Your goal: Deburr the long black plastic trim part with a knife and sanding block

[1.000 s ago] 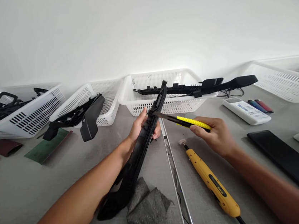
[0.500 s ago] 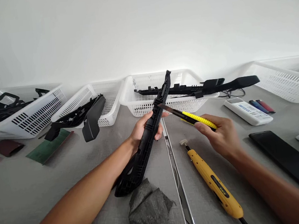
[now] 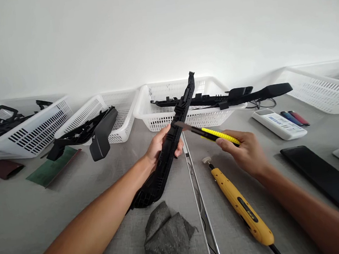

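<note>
My left hand [image 3: 159, 146] is closed around the middle of a long black plastic trim piece [image 3: 168, 151], its ribbed side toward me. The piece is held tilted above the table, its narrow end up and away, its wide end low and near. My right hand [image 3: 245, 149] grips a yellow and black utility knife [image 3: 219, 134]. The knife's blade points left and its tip meets the ribbed side just above my left hand; whether it cuts in, I cannot tell. Below lies a crumpled dark grey cloth [image 3: 168, 239].
A yellow rotary tool [image 3: 242, 206] with a cord lies right of a metal-edged slot [image 3: 205, 220] in the table. White baskets [image 3: 175, 121] with black parts line the wall. At right are a white device [image 3: 279, 124] and a black slab [image 3: 329, 182]; green sandpaper [image 3: 53, 168] lies left.
The trim piece has tipped, its narrow end rising and its wide end moving up and away. The knife has shifted slightly left and down along the piece. The whole view has moved a little.
</note>
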Motion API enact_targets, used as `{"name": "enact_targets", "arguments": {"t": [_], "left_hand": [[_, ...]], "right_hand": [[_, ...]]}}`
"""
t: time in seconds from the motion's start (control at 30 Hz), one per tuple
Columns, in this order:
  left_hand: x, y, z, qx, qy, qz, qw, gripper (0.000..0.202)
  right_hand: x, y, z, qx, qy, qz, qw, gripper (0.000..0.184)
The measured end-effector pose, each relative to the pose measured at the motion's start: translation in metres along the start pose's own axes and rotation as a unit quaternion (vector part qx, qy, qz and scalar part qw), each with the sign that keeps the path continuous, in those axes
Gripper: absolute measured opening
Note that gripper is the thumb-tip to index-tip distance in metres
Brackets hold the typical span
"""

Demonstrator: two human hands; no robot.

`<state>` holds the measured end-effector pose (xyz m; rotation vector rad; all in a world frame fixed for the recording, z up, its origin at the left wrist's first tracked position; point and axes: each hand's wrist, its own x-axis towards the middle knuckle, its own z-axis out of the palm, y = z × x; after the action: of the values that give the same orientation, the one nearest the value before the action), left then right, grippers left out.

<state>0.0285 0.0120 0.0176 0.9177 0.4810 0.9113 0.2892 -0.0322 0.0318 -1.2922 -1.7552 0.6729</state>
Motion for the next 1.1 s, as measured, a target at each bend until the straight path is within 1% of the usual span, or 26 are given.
{"name": "enact_targets", "arguments": {"t": [0.07,0.1,0.2,0.23,0.33,0.37,0.47,0.53,0.63,0.7,0.77,0.83,0.97,1.1], "left_hand": [[0.0,0.0,-0.001,0.002,0.0,-0.003,1.0,0.047],[0.0,-0.001,-0.001,0.002,0.001,-0.002,1.0,0.047],[0.001,-0.001,-0.002,0.0,0.001,0.007,1.0,0.047],[0.001,-0.001,-0.002,-0.002,-0.001,0.01,1.0,0.048],[0.001,-0.001,-0.002,-0.007,-0.006,0.011,1.0,0.049],[0.001,-0.001,-0.001,-0.009,-0.006,0.009,1.0,0.049],[0.001,0.0,-0.001,-0.012,0.0,-0.001,1.0,0.051],[0.0,0.001,0.0,-0.009,0.005,-0.002,1.0,0.051],[-0.002,0.0,0.003,0.005,0.014,0.016,1.0,0.05],[-0.003,0.0,0.005,0.013,0.021,0.024,0.999,0.049],[-0.004,0.0,0.006,0.016,0.026,0.024,0.999,0.049],[-0.005,0.001,0.007,0.016,0.027,0.024,0.999,0.049],[-0.004,0.002,0.007,0.009,0.02,0.021,1.0,0.047],[-0.002,0.0,0.006,-0.013,0.018,-0.003,1.0,0.043]], "right_hand": [[0.0,0.0,0.0,-0.002,0.027,0.002,1.0,0.04],[0.0,0.0,0.0,0.0,0.026,0.0,1.0,0.04],[0.0,0.001,0.0,0.001,-0.016,-0.014,1.0,0.041],[0.0,0.001,0.001,-0.002,-0.018,-0.015,1.0,0.042],[-0.001,0.0,0.001,-0.008,0.013,-0.01,1.0,0.041],[-0.001,-0.001,0.001,-0.005,0.011,-0.011,1.0,0.04],[-0.002,-0.001,0.001,-0.002,-0.046,-0.033,0.998,0.04],[-0.003,-0.001,0.002,-0.014,-0.06,-0.048,0.997,0.039],[-0.003,0.0,0.004,-0.041,-0.017,-0.067,0.997,0.033],[-0.003,0.002,0.007,-0.061,0.013,-0.096,0.993,0.027],[-0.002,0.006,0.01,-0.078,0.038,-0.133,0.987,0.028],[0.0,0.012,0.012,-0.089,0.064,-0.155,0.982,0.031],[0.003,0.021,0.015,-0.104,0.107,-0.15,0.977,0.032],[0.003,0.02,0.013,-0.125,0.134,-0.144,0.973,0.031]]}}
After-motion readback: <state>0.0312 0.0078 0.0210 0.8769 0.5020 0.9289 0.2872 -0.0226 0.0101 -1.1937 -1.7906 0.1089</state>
